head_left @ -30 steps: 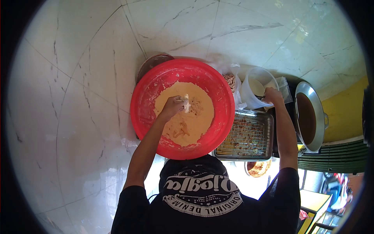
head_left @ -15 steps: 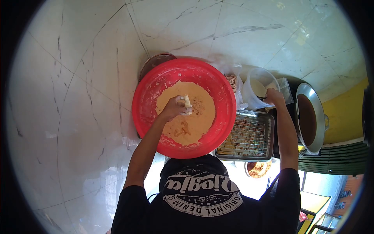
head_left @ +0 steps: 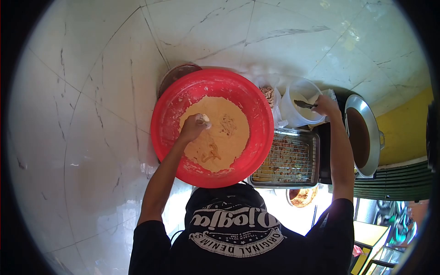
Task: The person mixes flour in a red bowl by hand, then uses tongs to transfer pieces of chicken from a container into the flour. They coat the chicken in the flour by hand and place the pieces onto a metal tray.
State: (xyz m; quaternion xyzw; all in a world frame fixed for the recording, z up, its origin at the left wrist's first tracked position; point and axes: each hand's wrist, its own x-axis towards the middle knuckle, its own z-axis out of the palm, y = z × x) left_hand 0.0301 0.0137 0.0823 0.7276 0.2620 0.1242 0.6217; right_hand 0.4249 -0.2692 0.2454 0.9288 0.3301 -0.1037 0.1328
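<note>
A wide red basin (head_left: pixel 162 137) holds pale flour (head_left: pixel 236 144) with some clumps and darker marks on it. Over the flour is my left hand (head_left: pixel 193 128), its floury fingers closed round a small pale, flour-coated piece (head_left: pixel 203 118) that is mostly hidden. Brownish strips (head_left: pixel 211 153) lie in the flour below that hand. My right hand (head_left: pixel 326 106) grips dark tongs (head_left: pixel 304 104), whose tips reach over a translucent white bucket (head_left: pixel 293 114) with whitish liquid in it.
A metal tray with a wire rack (head_left: pixel 288 160) and crumbs stands right of the basin. Farther right sits a large wok (head_left: pixel 362 160) of brown liquid. A plastic bag (head_left: pixel 268 94) with pale strips lies between basin and bucket. White marbled tiles (head_left: pixel 101 91) surround the left side.
My left hand has moved left over the flour, and the pale piece shows less between the fingers. My right hand has lifted slightly, bringing the tongs' tips into clearer view above the bucket.
</note>
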